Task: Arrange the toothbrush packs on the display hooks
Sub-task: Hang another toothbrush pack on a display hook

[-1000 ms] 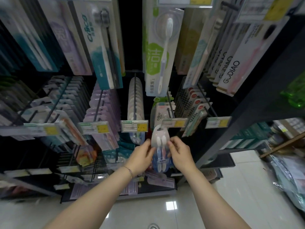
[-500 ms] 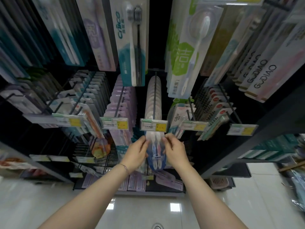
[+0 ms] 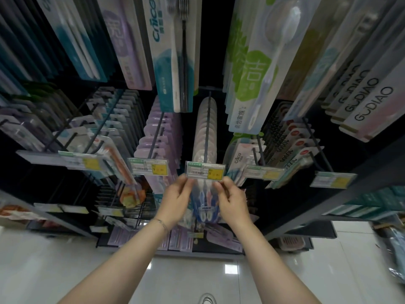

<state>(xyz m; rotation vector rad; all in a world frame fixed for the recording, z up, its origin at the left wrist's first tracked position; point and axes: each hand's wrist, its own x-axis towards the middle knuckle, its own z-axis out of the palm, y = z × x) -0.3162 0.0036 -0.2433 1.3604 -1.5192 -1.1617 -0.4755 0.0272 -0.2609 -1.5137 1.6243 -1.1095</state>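
Big dark rack (image 3: 372,154) stuffed with toothbrushes, with a white tiled floor (image 3: 197,277) underneath. Up top hang the long packs: a Crice one (image 3: 173,53), a green-and-white one (image 3: 258,69), and GUDIAO boxes (image 3: 370,104) off to the right. The next row down is hooks loaded front to back. There are purple packs (image 3: 162,137) left of centre, a row of clear packs (image 3: 202,137) on the middle hook (image 3: 207,119), and red-dot packs (image 3: 300,141) further right. The pack (image 3: 206,205) being handled is dead centre, right below the middle price tag (image 3: 205,171). It hangs straight down, with blue and pink brushes showing through the plastic. Its top edge is tucked behind that tag, so I honestly can't tell whether it's on the hook or not. The left grip (image 3: 175,200) pinches the pack's upper left edge, thumb and fingers closed on it. The right grip (image 3: 233,202) does the same on the upper right edge. So the pack sits between the two grips, with the rest of it running down between the palms. Both sets of fingertips are right up at the tag's bottom edge. There's a thin bracelet (image 3: 161,222) on the left wrist.
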